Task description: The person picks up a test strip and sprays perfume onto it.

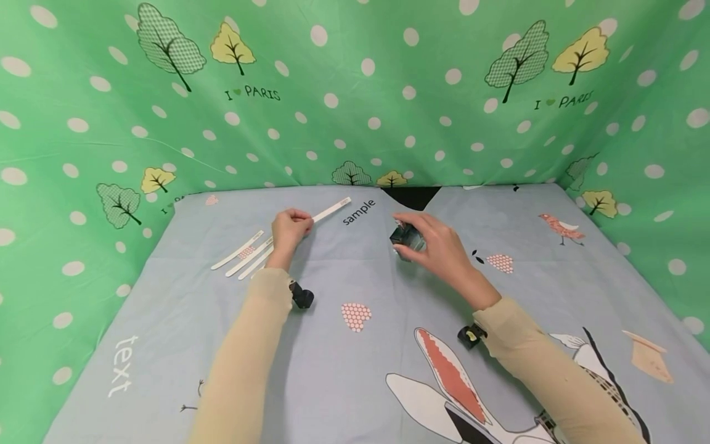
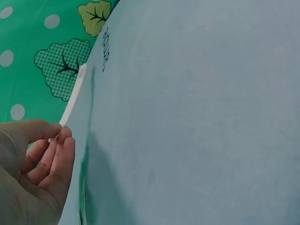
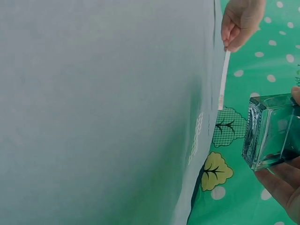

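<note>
Long beige sleeves (image 1: 240, 357), plain; black wrist cameras (image 1: 302, 296)

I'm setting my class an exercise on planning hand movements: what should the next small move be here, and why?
Probably bring the white strip a little closer to the glass bottle. The left hand pinches the strip, leaving its far end free, and the right hand grips the bottle, but a gap separates the two.

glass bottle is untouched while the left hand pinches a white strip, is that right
Not quite: the glass bottle is not untouched; the right hand grips it, as the head view shows. The left hand does pinch a white strip.
</note>
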Motion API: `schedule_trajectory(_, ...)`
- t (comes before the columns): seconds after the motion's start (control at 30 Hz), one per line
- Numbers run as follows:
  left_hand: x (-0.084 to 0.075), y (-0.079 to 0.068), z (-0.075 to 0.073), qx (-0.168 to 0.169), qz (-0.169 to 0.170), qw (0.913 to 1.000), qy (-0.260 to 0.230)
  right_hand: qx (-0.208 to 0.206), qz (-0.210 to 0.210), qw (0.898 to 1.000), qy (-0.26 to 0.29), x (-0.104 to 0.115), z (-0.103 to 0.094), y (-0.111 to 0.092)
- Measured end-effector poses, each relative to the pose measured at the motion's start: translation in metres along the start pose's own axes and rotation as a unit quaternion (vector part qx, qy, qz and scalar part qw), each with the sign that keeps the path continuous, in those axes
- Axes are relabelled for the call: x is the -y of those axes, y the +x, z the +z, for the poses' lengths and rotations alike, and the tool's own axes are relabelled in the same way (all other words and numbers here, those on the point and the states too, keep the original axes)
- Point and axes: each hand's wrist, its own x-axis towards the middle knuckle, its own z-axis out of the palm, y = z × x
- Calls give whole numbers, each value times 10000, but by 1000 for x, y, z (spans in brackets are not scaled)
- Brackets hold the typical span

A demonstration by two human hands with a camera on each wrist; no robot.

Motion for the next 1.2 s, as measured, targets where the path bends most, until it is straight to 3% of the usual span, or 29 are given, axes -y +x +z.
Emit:
schedule_trajectory(0.2, -1, -1, 0, 224, -99, 9997, -48, 5, 13, 10000, -2, 0, -1, 0)
schedule_trajectory(0.53, -1, -4, -17, 568, -283, 9979, -112, 25, 8, 10000, -8, 1, -1, 0)
schedule_trajectory(1.2, 7, -12, -52, 538, -62, 9984, 141, -7, -24, 10000, -9, 3, -1, -1)
